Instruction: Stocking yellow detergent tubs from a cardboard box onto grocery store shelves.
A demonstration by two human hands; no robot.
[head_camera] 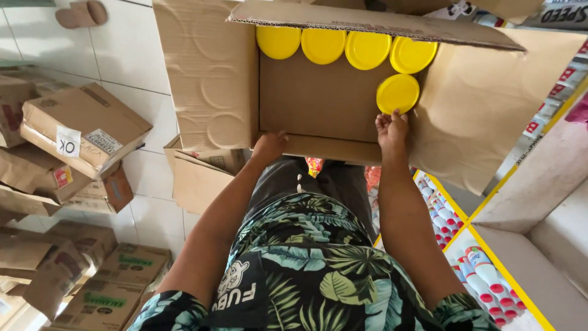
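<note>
While the open cardboard box (pixel 318 98) rests against the person's lap with its flaps spread, both hands reach into it from the near wall. Five yellow lids show inside: four in a row along the box's far wall, and a fifth yellow lid (pixel 397 93) one step nearer, in the box's right part. That fifth lid lies straight ahead of the right hand (pixel 392 130), whose fingertips touch its near edge; the fingers are bent and bunched, closing on the rim rather than fully clamped, so the grip looks only begun. The lid is round, flat side up, with no long axis to speak of. The left hand (pixel 268 147) sits on the box's near wall, toward its left part, curled over the cardboard edge and holding it; it is well apart from the lid. Both forearms run straight out from the body toward the box, the right one reaching farther in.
</note>
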